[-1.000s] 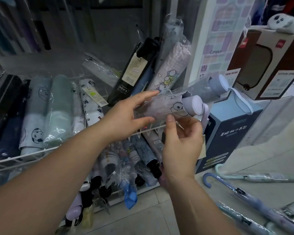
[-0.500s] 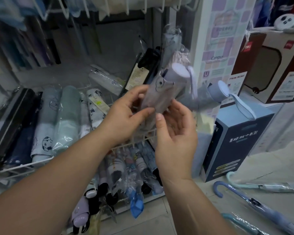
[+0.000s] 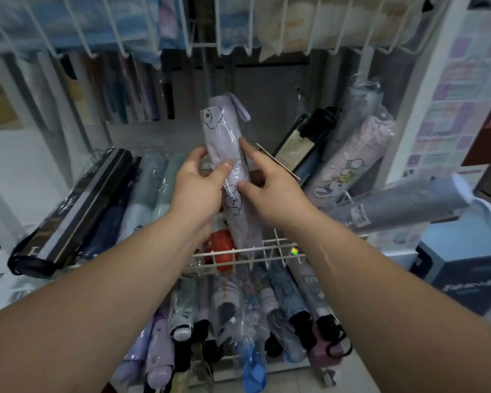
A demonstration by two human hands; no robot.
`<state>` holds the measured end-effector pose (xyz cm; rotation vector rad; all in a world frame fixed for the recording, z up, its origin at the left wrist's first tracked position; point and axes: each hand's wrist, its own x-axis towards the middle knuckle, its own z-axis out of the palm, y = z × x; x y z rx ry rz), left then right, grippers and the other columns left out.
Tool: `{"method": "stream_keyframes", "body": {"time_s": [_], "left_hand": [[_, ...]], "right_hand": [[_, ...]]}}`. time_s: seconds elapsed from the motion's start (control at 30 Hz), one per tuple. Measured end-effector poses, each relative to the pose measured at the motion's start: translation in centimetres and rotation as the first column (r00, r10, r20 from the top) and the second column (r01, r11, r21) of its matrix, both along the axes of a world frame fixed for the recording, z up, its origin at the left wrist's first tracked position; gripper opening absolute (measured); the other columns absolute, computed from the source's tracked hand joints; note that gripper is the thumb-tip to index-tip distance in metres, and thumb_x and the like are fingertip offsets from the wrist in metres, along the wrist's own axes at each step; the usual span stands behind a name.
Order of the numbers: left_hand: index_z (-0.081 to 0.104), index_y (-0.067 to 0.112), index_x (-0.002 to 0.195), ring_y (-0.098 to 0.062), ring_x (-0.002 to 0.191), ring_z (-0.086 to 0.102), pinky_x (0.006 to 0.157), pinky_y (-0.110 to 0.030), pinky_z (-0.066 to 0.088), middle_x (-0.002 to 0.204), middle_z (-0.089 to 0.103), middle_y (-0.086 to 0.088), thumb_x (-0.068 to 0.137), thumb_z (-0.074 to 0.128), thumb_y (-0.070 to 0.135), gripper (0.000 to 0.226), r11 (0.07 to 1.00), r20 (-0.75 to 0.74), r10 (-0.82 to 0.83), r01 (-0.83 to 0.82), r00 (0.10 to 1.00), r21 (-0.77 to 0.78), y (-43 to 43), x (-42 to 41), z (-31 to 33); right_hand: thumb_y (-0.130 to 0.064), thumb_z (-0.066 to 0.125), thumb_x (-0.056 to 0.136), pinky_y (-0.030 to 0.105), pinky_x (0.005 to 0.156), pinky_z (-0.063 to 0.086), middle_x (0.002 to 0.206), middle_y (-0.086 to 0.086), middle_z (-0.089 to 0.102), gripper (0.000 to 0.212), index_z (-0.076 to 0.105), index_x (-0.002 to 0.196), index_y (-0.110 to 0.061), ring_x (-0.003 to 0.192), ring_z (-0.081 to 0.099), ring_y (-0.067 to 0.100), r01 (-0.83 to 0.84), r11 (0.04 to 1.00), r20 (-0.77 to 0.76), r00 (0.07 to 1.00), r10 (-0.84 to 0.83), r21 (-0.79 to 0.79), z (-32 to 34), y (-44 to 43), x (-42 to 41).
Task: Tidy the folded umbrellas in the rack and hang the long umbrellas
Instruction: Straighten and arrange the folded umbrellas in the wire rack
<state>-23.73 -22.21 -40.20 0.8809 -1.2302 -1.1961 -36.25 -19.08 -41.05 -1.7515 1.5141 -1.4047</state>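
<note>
lilac folded umbrella in clear plastic with cartoon dog prints [image 3: 229,171], held nearly upright over the white wire rack [image 3: 255,255], left hand [image 3: 200,184] fingers wrapped round it, right hand [image 3: 270,181] fingers pinching its other side, orange folded umbrella [image 3: 223,251] just below

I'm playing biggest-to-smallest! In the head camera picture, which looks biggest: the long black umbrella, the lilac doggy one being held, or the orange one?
1. Black umbrella, looks biggest.
2. Lilac umbrella.
3. Orange umbrella, though mostly hidden, so unsure.
</note>
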Motion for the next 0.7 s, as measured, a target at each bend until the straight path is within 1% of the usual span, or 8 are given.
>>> {"method": "stream_keyframes", "body": {"time_s": [0.07, 0.2, 0.3, 0.4, 0.47, 0.57, 0.63, 0.7], "left_hand": [[0.060, 0.028, 0.115, -0.016, 0.058, 0.068, 0.046, -0.026, 0.052, 0.093, 0.075, -0.012, 0.097, 0.067, 0.019, 0.021, 1.000, -0.004, 0.014, -0.014, 1.000, 0.028, -1.0, 1.1, 0.4], [0.053, 0.027, 0.131, -0.015, 0.065, 0.072, 0.053, -0.026, 0.054, 0.092, 0.077, -0.002, 0.095, 0.067, 0.013, 0.041, 0.998, 0.045, -0.026, 0.024, 0.999, 0.057, -2.3, 3.5, 1.6], [0.040, 0.033, 0.145, -0.017, 0.073, 0.074, 0.064, -0.032, 0.058, 0.084, 0.077, 0.000, 0.091, 0.068, -0.001, 0.070, 0.996, 0.144, -0.090, 0.091, 0.985, 0.003, -3.1, 5.4, 1.7], [0.036, 0.029, 0.153, -0.018, 0.082, 0.075, 0.070, -0.037, 0.060, 0.093, 0.076, -0.003, 0.086, 0.074, -0.002, 0.084, 0.995, 0.299, -0.091, 0.102, 0.950, -0.020, -4.0, 7.1, 1.0], [0.032, 0.026, 0.157, -0.021, 0.093, 0.074, 0.078, -0.038, 0.061, 0.114, 0.074, -0.009, 0.084, 0.078, 0.003, 0.089, 0.992, 0.446, -0.110, 0.125, 0.888, -0.004, -4.5, 7.7, 0.2], [0.034, 0.022, 0.157, -0.021, 0.121, 0.064, 0.105, -0.039, 0.052, 0.143, 0.058, -0.009, 0.082, 0.083, 0.017, 0.090, 0.988, 0.715, -0.059, 0.144, 0.696, -0.058, -5.2, 8.0, -0.3], [0.033, 0.022, 0.158, -0.020, 0.135, 0.052, 0.114, -0.034, 0.042, 0.154, 0.048, -0.005, 0.085, 0.080, 0.025, 0.086, 0.977, 0.809, -0.018, 0.184, 0.588, -0.112, -5.4, 7.7, 0.0], [0.029, 0.024, 0.159, -0.020, 0.143, 0.044, 0.116, -0.029, 0.036, 0.159, 0.042, -0.002, 0.091, 0.073, 0.033, 0.081, 0.957, 0.880, 0.030, 0.241, 0.474, -0.163, -5.4, 7.1, 0.4]], "right_hand": [[-0.017, 0.065, 0.093, 0.024, 0.071, 0.046, 0.090, -0.012, 0.064, 0.068, 0.037, 0.149, -0.045, 0.068, 0.056, 0.001, -0.028, 0.999, 0.016, 0.999, 0.028, 0.019, 0.3, -1.5, 0.4], [-0.013, 0.066, 0.093, 0.024, 0.059, 0.051, 0.086, -0.008, 0.069, 0.064, 0.043, 0.147, -0.039, 0.067, 0.066, 0.005, -0.091, 0.995, 0.190, 0.978, 0.083, 0.034, 1.2, -3.5, 2.3], [-0.013, 0.066, 0.094, 0.037, 0.073, 0.061, 0.101, 0.007, 0.073, 0.055, 0.050, 0.143, -0.031, 0.088, 0.073, 0.023, -0.057, 0.997, 0.261, 0.965, 0.042, 0.051, 1.6, -4.3, 3.7], [-0.018, 0.064, 0.096, 0.031, 0.077, 0.058, 0.097, 0.003, 0.071, 0.045, 0.056, 0.140, -0.025, 0.086, 0.069, 0.019, -0.017, 0.995, 0.191, 0.982, -0.001, 0.095, 0.5, -4.6, 4.5], [-0.022, 0.065, 0.095, 0.027, 0.079, 0.055, 0.106, 0.002, 0.070, 0.048, 0.055, 0.142, -0.025, 0.091, 0.067, 0.016, -0.025, 0.983, 0.127, 0.992, 0.002, 0.180, -0.6, -4.8, 4.8], [-0.023, 0.067, 0.093, 0.034, 0.099, 0.052, 0.133, 0.007, 0.064, 0.058, 0.047, 0.147, -0.025, 0.116, 0.064, 0.022, -0.064, 0.959, 0.087, 0.995, 0.042, 0.275, -1.9, -5.2, 4.3], [-0.022, 0.068, 0.092, 0.039, 0.101, 0.052, 0.131, 0.007, 0.065, 0.059, 0.046, 0.147, -0.024, 0.114, 0.066, 0.021, -0.053, 0.957, 0.076, 0.997, 0.033, 0.285, -2.0, -5.2, 3.7], [-0.019, 0.070, 0.091, 0.040, 0.100, 0.053, 0.123, 0.006, 0.069, 0.059, 0.048, 0.146, -0.022, 0.109, 0.067, 0.020, -0.007, 0.963, 0.060, 0.998, -0.010, 0.269, -2.0, -5.2, 3.4]]}}
